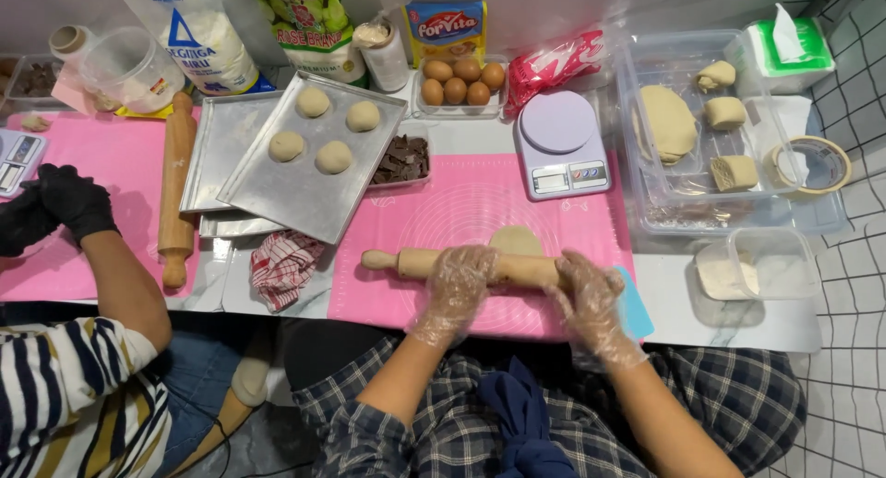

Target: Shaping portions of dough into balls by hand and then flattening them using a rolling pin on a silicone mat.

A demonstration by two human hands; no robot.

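A wooden rolling pin (406, 260) lies across a pink silicone mat (461, 206). My left hand (458, 280) and my right hand (586, 289), both in clear plastic gloves, press on top of the pin. A flattened piece of pale dough (515, 239) shows just beyond the pin, between my hands. A blue scraper (635, 303) lies by my right hand at the mat's right edge.
A metal tray (277, 197) holds several dough balls (323, 127), next to a chocolate dish (402, 157), eggs (461, 79), a scale (559, 144), a clear dough bin (683, 118), a flour tub (757, 266) and a checked cloth (281, 266). Another person's black-gloved hands (55, 206) work at the left near a second rolling pin (175, 187).
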